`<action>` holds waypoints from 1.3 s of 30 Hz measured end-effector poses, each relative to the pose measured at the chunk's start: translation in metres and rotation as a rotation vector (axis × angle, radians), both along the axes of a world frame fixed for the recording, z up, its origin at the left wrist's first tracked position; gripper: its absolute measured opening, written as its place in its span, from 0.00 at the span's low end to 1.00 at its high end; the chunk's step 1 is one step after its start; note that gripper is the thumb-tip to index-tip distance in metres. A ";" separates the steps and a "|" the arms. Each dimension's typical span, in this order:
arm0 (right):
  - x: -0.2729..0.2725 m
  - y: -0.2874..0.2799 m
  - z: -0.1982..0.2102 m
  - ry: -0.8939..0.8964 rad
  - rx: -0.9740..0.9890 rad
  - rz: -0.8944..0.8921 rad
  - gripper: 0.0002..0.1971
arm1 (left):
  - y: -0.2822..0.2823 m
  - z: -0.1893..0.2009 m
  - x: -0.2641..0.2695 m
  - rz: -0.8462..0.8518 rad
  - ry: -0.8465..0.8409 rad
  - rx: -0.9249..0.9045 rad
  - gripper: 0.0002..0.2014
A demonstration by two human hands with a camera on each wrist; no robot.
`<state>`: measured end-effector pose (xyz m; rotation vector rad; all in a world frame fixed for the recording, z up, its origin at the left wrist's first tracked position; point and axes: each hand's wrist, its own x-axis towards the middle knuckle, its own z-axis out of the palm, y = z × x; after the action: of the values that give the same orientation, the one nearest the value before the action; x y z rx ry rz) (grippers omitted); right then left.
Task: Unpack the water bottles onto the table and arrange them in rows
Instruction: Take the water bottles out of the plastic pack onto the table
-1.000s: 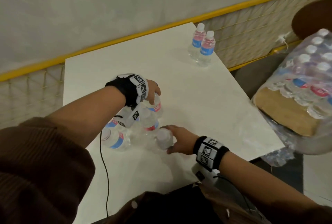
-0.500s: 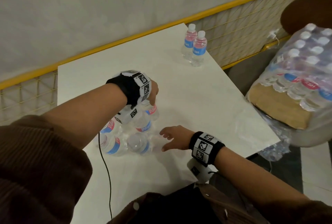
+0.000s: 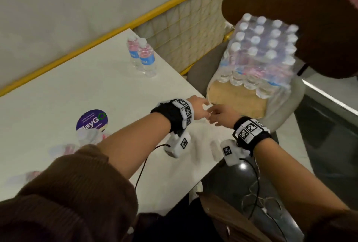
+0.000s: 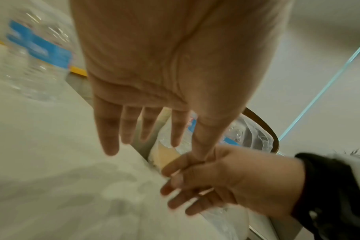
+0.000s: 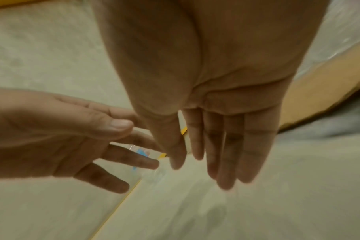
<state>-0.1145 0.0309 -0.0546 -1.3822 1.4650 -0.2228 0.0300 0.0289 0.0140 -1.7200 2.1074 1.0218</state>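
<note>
Two upright water bottles [image 3: 144, 56] with blue and pink labels stand together at the table's far edge; one of them shows blurred in the left wrist view as a bottle [image 4: 37, 53]. A shrink-wrapped pack of bottles [image 3: 261, 51] sits on a seat to the right of the table. My left hand [image 3: 199, 106] and right hand [image 3: 220, 114] hover side by side over the table's right edge, just short of the pack. Both hold nothing, and their fingers are straight in the wrist views, left hand [image 4: 142, 129] and right hand [image 5: 216, 159]. Blurred unpacked bottles [image 3: 89, 137] lie near my left arm.
A brown cardboard tray [image 3: 238, 98] lies under the pack. A round purple sticker [image 3: 92, 119] is on the white table [image 3: 58, 90]. A yellow rail with mesh [image 3: 174, 9] runs behind it, and a dark brown round top [image 3: 310, 18] rises beyond the pack.
Both hands have left the cluster of bottles near me and moved right to the table's edge by the pack. The head view has swung right.
</note>
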 end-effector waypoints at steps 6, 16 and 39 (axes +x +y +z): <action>-0.054 -0.057 0.031 0.115 -0.347 -0.324 0.21 | -0.043 -0.008 -0.048 -0.013 0.073 -0.167 0.37; -0.078 -0.117 0.039 0.267 -0.050 -0.271 0.31 | -0.064 -0.012 -0.060 0.108 0.215 -0.213 0.36; -0.120 -0.116 0.041 0.335 -0.179 -0.461 0.19 | -0.042 -0.008 -0.029 0.085 0.343 -0.005 0.27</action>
<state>-0.2346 -0.0852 -0.0138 -1.2435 2.0821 -0.4384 0.0011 -0.0131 0.0064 -1.7533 2.2489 1.4252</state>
